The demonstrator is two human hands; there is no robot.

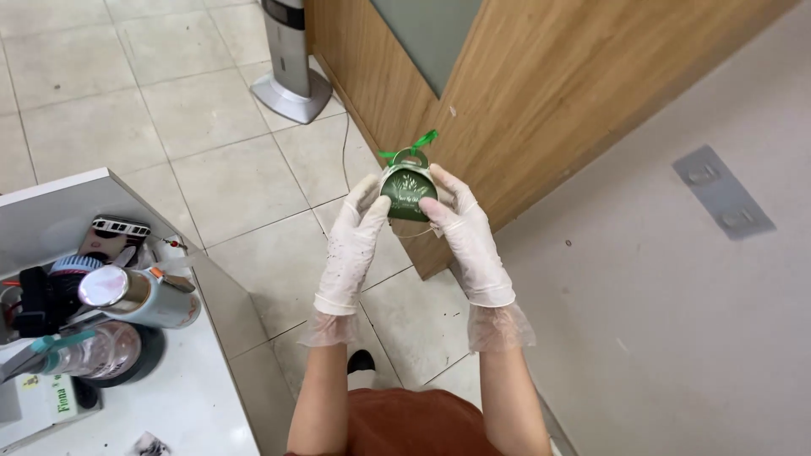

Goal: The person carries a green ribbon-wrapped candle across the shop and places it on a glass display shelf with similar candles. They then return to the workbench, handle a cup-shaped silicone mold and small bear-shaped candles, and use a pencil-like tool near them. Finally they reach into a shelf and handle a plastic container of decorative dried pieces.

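2 gloved hands meet at chest height over the tiled floor (211, 127). At far left, a white counter (177, 397) carries a steel flask (139, 295) among clutter. The left hand (353, 245) pinches the left side of a small green gift box (407, 192) topped with a green ribbon (414, 145); the right hand (469, 236) grips its right side. Behind stands a wooden door (524, 93).
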